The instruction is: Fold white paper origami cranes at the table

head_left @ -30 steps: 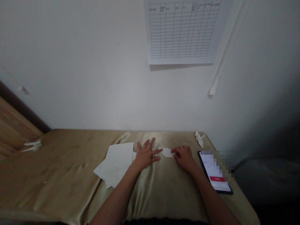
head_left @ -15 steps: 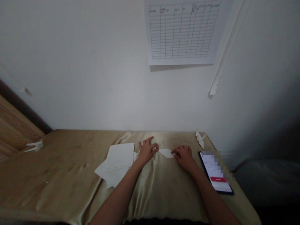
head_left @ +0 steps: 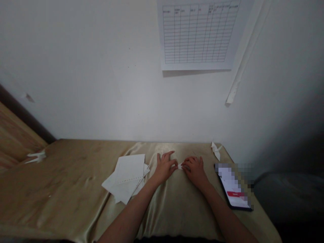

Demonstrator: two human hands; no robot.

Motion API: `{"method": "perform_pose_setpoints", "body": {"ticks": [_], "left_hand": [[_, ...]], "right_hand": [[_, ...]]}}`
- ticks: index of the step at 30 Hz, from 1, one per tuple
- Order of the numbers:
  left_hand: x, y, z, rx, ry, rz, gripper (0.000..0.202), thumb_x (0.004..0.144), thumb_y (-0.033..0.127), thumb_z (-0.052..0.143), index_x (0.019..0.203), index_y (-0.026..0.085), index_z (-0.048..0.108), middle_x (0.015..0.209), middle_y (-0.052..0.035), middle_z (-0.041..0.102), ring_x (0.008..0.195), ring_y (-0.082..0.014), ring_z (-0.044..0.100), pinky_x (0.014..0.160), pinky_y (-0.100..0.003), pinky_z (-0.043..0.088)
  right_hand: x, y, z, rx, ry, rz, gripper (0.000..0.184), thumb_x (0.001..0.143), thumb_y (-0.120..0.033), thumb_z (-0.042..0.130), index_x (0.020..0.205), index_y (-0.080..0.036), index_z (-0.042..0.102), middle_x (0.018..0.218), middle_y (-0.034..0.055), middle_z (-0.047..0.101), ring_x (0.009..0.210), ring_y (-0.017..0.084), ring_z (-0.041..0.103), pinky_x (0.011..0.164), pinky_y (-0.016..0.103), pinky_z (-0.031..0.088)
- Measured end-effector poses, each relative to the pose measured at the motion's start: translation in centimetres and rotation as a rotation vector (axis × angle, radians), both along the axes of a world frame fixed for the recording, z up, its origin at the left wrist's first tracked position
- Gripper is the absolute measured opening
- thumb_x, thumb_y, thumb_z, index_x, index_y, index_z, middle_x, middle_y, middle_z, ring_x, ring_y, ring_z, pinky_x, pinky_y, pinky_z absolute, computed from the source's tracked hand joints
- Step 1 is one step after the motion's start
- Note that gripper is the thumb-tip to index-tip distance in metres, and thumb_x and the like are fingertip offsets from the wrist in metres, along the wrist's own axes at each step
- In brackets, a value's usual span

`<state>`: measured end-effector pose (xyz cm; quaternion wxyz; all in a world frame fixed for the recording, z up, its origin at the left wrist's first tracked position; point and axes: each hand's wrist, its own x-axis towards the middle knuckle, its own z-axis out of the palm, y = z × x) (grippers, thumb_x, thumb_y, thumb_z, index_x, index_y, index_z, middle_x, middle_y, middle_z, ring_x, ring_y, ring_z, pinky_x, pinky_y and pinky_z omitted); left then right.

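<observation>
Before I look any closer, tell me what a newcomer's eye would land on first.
Probably the two hands, the left hand and the right hand, close together at either end of a small white paper on the gold cloth. Next, perhaps, the printed grid sheet high on the pale wall. Then the lit phone with its red bar, right of the right hand.

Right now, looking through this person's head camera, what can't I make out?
All in the head view:
Small white paper: full shape and folds, mostly hidden by the left hand and right hand.
Wall chart: headings too small and blurred; top cut off by the picture's upper edge.
Phone: part of its screen, behind pixelated blocks.
Paper stack: lower sheets, mostly covered by those on top.
</observation>
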<state>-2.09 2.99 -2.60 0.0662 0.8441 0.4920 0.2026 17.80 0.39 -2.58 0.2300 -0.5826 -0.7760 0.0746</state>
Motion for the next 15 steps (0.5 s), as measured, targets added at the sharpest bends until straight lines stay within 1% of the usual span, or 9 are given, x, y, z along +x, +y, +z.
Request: {"method": "perform_pose_setpoints", "body": {"ticks": [3, 8, 10, 15], "left_hand": [[0.30, 0.16, -0.26, -0.020, -0.005, 0.004, 0.011, 0.086, 0.029, 0.068, 0.097, 0.029, 0.069, 0.152, -0.0041, 0.038, 0.140, -0.0282, 0.033, 0.113, -0.071, 0.008], [0.61, 0.70, -0.52, -0.089, -0.011, 0.060, 0.008, 0.085, 0.029, 0.069, 0.092, 0.026, 0.070, 0.153, -0.0050, 0.038, 0.141, -0.0308, 0.032, 0.111, -0.072, 0.013], [0.73, 0.81, -0.39, -0.109, -0.010, 0.074, 0.008, 0.084, 0.030, 0.070, 0.090, 0.025, 0.070, 0.155, -0.0052, 0.036, 0.142, -0.0319, 0.030, 0.111, -0.072, 0.014], [0.78, 0.82, 0.19, -0.103, 0.006, 0.061, 0.007, 0.082, 0.029, 0.073, 0.086, 0.025, 0.070, 0.158, -0.0027, 0.032, 0.143, -0.0324, 0.027, 0.110, -0.074, 0.013]], "right_hand": [[-0.48, 0.13, -0.05, -0.020, -0.014, -0.058, 0.018, 0.092, -0.032, 0.052, 0.097, -0.030, 0.070, 0.113, 0.0044, 0.066, 0.116, 0.026, 0.049, 0.112, 0.064, 0.010], [-0.98, 0.24, -0.11, -0.025, -0.019, -0.121, 0.014, 0.092, -0.031, 0.054, 0.093, -0.028, 0.068, 0.113, 0.0023, 0.066, 0.118, 0.026, 0.048, 0.111, 0.067, 0.007], [-1.06, 0.24, -0.16, -0.027, -0.012, -0.131, 0.013, 0.091, -0.031, 0.054, 0.092, -0.028, 0.067, 0.113, 0.0020, 0.065, 0.118, 0.026, 0.048, 0.111, 0.067, 0.006], [-1.06, 0.25, -0.42, -0.020, -0.022, -0.140, 0.014, 0.091, -0.031, 0.053, 0.093, -0.027, 0.066, 0.113, 0.0027, 0.065, 0.116, 0.026, 0.048, 0.111, 0.067, 0.006]]}}
